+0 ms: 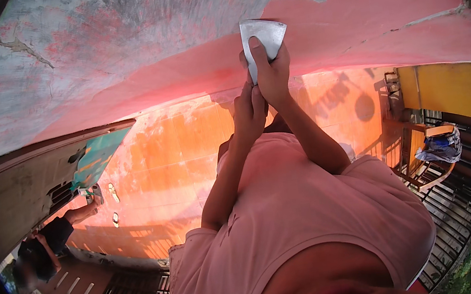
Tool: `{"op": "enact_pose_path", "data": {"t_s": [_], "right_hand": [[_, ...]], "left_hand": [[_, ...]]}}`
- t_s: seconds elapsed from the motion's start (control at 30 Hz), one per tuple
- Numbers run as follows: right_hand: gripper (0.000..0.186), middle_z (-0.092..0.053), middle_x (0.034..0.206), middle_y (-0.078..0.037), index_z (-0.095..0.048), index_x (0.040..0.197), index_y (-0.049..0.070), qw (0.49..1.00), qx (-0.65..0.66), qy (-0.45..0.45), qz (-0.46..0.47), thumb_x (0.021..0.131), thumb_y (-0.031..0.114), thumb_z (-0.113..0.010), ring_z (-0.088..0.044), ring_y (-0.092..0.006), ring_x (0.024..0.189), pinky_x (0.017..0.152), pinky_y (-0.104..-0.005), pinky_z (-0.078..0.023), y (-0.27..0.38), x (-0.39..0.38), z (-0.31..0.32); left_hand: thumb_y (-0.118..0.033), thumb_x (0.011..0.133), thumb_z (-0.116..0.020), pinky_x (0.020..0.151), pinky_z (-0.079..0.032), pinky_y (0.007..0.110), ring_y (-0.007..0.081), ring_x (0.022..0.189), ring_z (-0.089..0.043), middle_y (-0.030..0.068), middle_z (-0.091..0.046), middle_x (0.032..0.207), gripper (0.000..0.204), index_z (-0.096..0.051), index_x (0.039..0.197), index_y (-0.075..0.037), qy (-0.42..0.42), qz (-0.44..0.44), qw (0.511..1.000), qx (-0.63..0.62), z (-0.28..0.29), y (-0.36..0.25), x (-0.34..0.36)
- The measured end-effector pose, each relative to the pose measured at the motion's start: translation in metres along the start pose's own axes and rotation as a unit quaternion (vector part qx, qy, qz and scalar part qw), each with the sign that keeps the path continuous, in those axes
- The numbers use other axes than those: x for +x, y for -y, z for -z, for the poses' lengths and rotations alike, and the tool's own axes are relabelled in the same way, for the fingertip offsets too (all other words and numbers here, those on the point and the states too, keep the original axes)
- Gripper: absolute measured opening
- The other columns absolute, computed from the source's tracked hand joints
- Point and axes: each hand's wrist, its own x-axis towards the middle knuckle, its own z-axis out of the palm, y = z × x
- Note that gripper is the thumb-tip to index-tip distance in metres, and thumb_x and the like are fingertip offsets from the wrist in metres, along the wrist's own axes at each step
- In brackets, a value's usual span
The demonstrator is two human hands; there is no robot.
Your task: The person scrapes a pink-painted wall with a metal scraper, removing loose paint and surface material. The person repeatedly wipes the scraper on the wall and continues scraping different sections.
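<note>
A pale metal scraper blade (265, 33) lies against the pink and grey mottled wall surface (349, 19) at the top of the view, near where pink paint meets grey. My right hand (273, 73) grips the scraper, thumb pressed on the blade's face. Just below and to the left, my left hand (249, 112) is closed at the scraper's narrow lower end, its fingertips meeting my right hand. Any handle is hidden by my fingers. Cracks run across the surface at both sides.
An orange-pink floor (165, 156) stretches below, with two sandals (113, 201). A person (41, 250) in dark clothing is at left, beside a teal panel (93, 154). At right are a wooden chair (418, 158) with cloth, a yellow panel (454, 91) and dark railings (435, 216).
</note>
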Motion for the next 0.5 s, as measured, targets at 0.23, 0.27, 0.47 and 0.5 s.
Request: {"op": "enact_pose_path", "data": {"t_s": [0.23, 0.27, 0.47, 0.5], "right_hand": [[0.035, -0.057, 0.109, -0.012, -0.045, 0.122, -0.001, 0.998, -0.056, -0.005, 0.011, 0.098, 0.022, -0.057, -0.057, -0.0129, 0.085, 0.066, -0.0279, -0.050, -0.008, -0.010, 0.005], [0.038, -0.056, 0.112, -0.013, -0.043, 0.124, -0.001, 0.998, -0.064, 0.003, 0.004, 0.098, 0.022, -0.057, -0.057, -0.0133, 0.089, 0.069, -0.0289, -0.050, -0.009, -0.018, 0.010], [0.049, -0.057, 0.113, -0.014, -0.039, 0.131, -0.001, 0.973, -0.231, 0.027, -0.006, 0.098, 0.029, -0.059, -0.062, -0.0188, 0.089, 0.072, -0.0323, -0.052, -0.010, -0.049, 0.039], [0.049, -0.057, 0.113, -0.014, -0.040, 0.131, -0.001, 0.961, -0.271, 0.054, -0.026, 0.097, 0.029, -0.060, -0.063, -0.0195, 0.089, 0.072, -0.0323, -0.052, -0.005, -0.054, 0.047]], "left_hand": [[-0.021, 0.105, -0.038, 0.048, -0.034, 0.024, 0.0049, 0.049, -0.039, -0.0004, -0.047, 0.060, 0.026, -0.050, 0.098, 0.001, 0.078, 0.050, 0.992, -0.084, 0.021, -0.015, -0.007], [-0.021, 0.105, -0.039, 0.048, -0.034, 0.024, 0.0051, 0.050, -0.038, -0.0005, -0.047, 0.061, 0.025, -0.050, 0.100, 0.001, 0.091, 0.047, 0.991, -0.087, 0.024, -0.011, -0.012], [-0.011, 0.101, -0.045, 0.053, -0.041, 0.027, 0.0109, 0.060, -0.051, 0.0054, -0.053, 0.071, 0.025, -0.054, 0.121, 0.003, 0.044, 0.040, 0.997, 0.038, 0.038, 0.007, -0.050], [-0.009, 0.100, -0.047, 0.054, -0.043, 0.028, 0.0131, 0.062, -0.054, 0.0073, -0.054, 0.074, 0.030, -0.054, 0.126, 0.003, 0.025, 0.034, 0.995, 0.093, 0.038, 0.006, -0.054]]}}
